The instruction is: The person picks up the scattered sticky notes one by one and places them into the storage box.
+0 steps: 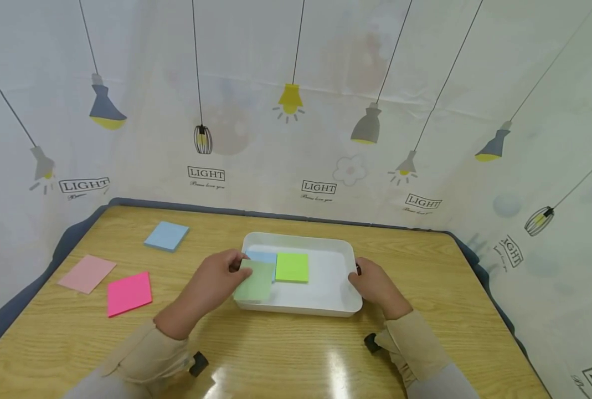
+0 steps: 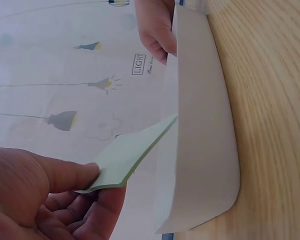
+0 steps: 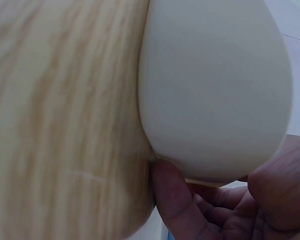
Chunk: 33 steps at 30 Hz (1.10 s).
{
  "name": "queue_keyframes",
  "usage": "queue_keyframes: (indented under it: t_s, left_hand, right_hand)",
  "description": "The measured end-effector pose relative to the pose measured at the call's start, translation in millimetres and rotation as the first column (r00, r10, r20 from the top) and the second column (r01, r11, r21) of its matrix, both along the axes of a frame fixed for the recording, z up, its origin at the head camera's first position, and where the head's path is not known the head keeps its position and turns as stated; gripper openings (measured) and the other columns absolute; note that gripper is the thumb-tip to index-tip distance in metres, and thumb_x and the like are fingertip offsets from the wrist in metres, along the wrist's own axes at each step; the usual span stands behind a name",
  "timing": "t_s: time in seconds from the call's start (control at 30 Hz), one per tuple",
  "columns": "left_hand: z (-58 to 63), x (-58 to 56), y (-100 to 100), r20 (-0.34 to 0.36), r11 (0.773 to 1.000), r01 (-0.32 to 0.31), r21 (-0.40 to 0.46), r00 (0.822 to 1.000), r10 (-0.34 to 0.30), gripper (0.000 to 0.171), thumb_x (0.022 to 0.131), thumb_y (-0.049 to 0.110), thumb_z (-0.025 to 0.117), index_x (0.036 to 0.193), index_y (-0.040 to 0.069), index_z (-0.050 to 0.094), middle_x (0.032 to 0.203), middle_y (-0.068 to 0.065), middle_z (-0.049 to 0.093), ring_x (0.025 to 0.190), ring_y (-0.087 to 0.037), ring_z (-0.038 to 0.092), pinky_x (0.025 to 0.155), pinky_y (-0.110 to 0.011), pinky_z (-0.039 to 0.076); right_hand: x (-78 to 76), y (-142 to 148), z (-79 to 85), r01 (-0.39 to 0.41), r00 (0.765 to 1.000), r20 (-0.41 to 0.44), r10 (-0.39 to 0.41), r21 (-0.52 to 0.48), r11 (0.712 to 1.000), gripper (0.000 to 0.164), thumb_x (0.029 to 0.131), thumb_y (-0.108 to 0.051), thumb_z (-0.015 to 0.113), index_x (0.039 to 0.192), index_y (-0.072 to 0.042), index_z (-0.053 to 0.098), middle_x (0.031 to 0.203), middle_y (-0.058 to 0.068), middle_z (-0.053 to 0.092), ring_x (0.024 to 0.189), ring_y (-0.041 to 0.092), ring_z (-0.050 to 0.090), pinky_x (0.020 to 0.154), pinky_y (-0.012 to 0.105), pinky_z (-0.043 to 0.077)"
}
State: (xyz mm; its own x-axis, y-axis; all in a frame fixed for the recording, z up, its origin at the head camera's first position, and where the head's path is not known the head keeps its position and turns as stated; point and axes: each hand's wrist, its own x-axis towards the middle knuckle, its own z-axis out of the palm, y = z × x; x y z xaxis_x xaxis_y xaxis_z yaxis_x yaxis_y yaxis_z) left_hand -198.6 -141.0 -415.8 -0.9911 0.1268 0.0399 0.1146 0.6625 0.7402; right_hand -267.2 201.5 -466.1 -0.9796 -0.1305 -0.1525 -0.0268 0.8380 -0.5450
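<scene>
A white tray point(image 1: 328, 293) sits on the wooden table. Inside it, a bright green sticky note pad point(image 1: 292, 267) lies beside a light blue sticky note pad point(image 1: 261, 256). My left hand point(image 1: 217, 279) pinches a pale green sticky note pad point(image 1: 253, 281) between thumb and fingers. That pad slants over the tray's left end and partly covers the blue one; in the left wrist view its far edge point(image 2: 157, 132) reaches the tray rim. With my right hand point(image 1: 374, 282) I grip the tray's right end, thumb at the rim and fingers point(image 3: 172, 192) low against the outside.
On the table's left part lie a blue sticky note pad point(image 1: 167, 236), a pale pink one point(image 1: 87, 274) and a hot pink one point(image 1: 129, 293). A white curtain point(image 1: 256, 144) printed with lamps hangs around the back and sides of the table point(image 1: 286, 354).
</scene>
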Motion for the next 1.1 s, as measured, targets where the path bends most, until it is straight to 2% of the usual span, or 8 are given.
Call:
queue_keyframes:
  t_s: [0.17,0.43,0.6,0.8,0.93,1.1]
  left_hand:
    - [-2.4,-10.7,7,0.032,0.999,-0.025,-0.022,0.999,0.026,0.025,0.092,0.024,0.056,0.113,0.012,0.062,0.1,-0.003,0.063,0.084,-0.016,0.052,0.072,-0.036,0.048]
    - [-5.2,-30.3,22,0.06,1.0,-0.016,-0.002,0.998,0.017,0.028,0.095,0.019,0.05,0.119,0.009,0.06,0.102,-0.005,0.063,0.083,-0.017,0.051,0.072,-0.035,0.048]
    - [-11.2,-42.1,36,0.072,1.0,0.001,0.01,0.997,-0.002,0.029,0.094,0.016,0.049,0.12,0.009,0.06,0.105,-0.005,0.063,0.084,-0.017,0.052,0.072,-0.035,0.049]
    - [-21.5,-51.8,58,0.105,0.996,-0.008,0.089,0.994,-0.001,0.028,0.092,0.013,0.052,0.118,0.009,0.06,0.101,-0.006,0.062,0.08,-0.015,0.054,0.068,-0.031,0.049]
    - [-28.1,-58.3,73,0.137,0.989,0.016,0.148,0.99,-0.037,0.029,0.092,0.014,0.051,0.119,0.009,0.059,0.098,-0.006,0.061,0.073,-0.014,0.057,0.068,-0.032,0.049]
    - [-33.7,-70.3,90,0.199,0.984,0.035,0.174,0.978,-0.07,0.032,0.093,0.017,0.048,0.123,0.009,0.056,0.097,-0.005,0.059,0.068,-0.014,0.059,0.065,-0.033,0.05]
  right_hand:
    - [-1.7,1,-2.3,0.007,1.0,0.008,-0.007,0.005,1.0,0.031,0.092,-0.019,0.048,0.119,-0.006,0.055,0.111,0.011,0.061,0.088,0.02,0.053,0.078,0.04,0.049]
    - [0.3,0,-0.4,0.014,1.0,0.011,-0.014,-0.009,1.0,0.032,0.092,-0.018,0.048,0.12,-0.006,0.054,0.112,0.011,0.061,0.088,0.02,0.053,0.077,0.039,0.049]
    - [0.7,0,0.8,0.007,1.0,0.002,-0.007,0.002,1.0,0.03,0.092,-0.017,0.048,0.119,-0.005,0.055,0.11,0.011,0.061,0.086,0.02,0.053,0.075,0.038,0.049]
    - [-0.1,1,1.2,0.006,1.0,0.001,-0.006,0.009,1.0,0.028,0.092,-0.018,0.048,0.116,-0.005,0.056,0.106,0.011,0.062,0.083,0.02,0.052,0.072,0.036,0.048]
    - [-1.2,2,-0.2,0.006,1.0,0.0,-0.006,0.008,1.0,0.03,0.092,-0.018,0.048,0.117,-0.005,0.055,0.107,0.011,0.062,0.083,0.019,0.053,0.073,0.036,0.048]
    - [-1.8,2,-0.7,0.001,1.0,-0.009,-0.001,0.011,1.0,0.03,0.091,-0.018,0.048,0.117,-0.004,0.056,0.106,0.011,0.062,0.083,0.02,0.053,0.074,0.037,0.049]
